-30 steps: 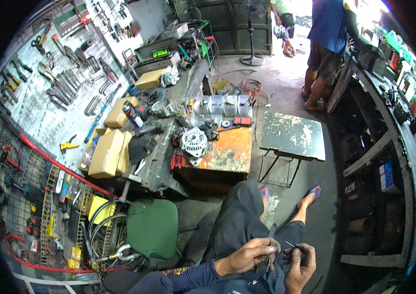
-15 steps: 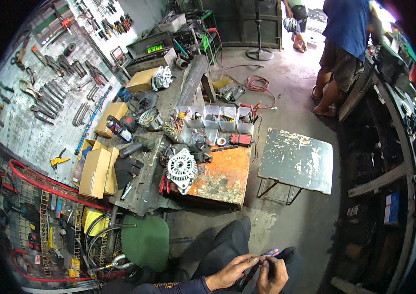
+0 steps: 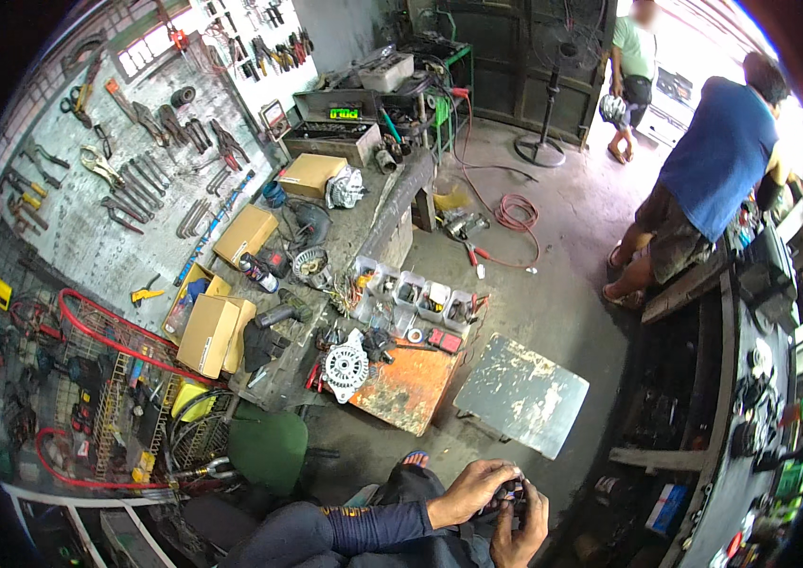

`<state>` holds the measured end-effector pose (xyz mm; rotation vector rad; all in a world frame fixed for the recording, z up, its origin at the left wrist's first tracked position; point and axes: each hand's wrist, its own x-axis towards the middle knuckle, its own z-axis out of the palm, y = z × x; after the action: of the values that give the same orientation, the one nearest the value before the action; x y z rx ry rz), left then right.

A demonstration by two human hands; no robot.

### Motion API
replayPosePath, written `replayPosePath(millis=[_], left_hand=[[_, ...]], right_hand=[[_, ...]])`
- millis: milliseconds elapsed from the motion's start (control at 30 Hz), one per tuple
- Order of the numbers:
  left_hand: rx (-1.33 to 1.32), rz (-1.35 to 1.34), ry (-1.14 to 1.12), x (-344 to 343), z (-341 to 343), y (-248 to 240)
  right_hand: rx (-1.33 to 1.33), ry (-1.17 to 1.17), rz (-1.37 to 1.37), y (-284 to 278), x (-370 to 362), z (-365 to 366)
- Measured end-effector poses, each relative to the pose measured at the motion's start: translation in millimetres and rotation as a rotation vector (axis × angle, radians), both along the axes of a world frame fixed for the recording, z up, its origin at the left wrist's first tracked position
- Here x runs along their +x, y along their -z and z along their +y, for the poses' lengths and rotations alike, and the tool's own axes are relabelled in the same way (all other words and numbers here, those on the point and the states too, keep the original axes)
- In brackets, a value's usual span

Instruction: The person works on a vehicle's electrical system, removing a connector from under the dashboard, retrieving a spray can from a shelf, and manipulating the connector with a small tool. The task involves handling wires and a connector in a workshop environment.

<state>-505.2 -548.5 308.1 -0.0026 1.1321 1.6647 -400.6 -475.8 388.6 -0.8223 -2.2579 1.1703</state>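
Note:
Above my lap, my left hand [image 3: 473,488] and my right hand [image 3: 524,530] come together with their fingers pinched around a small dark part [image 3: 512,491]. Fingers cover most of it, so its kind does not show. Dark trousers [image 3: 401,530] lie beneath my hands, and a blue sandal strap [image 3: 415,458] shows just beyond. Farther ahead, a silver alternator housing [image 3: 345,367] rests at the left edge of the worn orange bench top [image 3: 411,383], beyond the reach of both hands.
A scratched grey folding table [image 3: 524,393] stands right of the bench. Clear plastic bins [image 3: 411,292] hold small parts. A green seat [image 3: 269,445] is at lower left. Tools hang on the wall board [image 3: 150,161]. A person in blue [image 3: 714,151] leans over the right-hand shelving [image 3: 671,459].
The view has swung right and tilted up, so the benches sit farther left and another person shows at the doorway. My hands stay together around the small part.

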Motion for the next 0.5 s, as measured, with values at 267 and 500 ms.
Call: replayPosePath(millis=[267,500], left_hand=[[0.047,0.033,-0.054,11.5,205.1,8.5],[0.176,-0.115,-0.097,5.4,383.1,-34.7]], right_hand=[[0.100,-0.138,-0.092,31.9,21.7,216.0],[0.107,-0.197,-0.100,-34.2,45.3,405.9]])
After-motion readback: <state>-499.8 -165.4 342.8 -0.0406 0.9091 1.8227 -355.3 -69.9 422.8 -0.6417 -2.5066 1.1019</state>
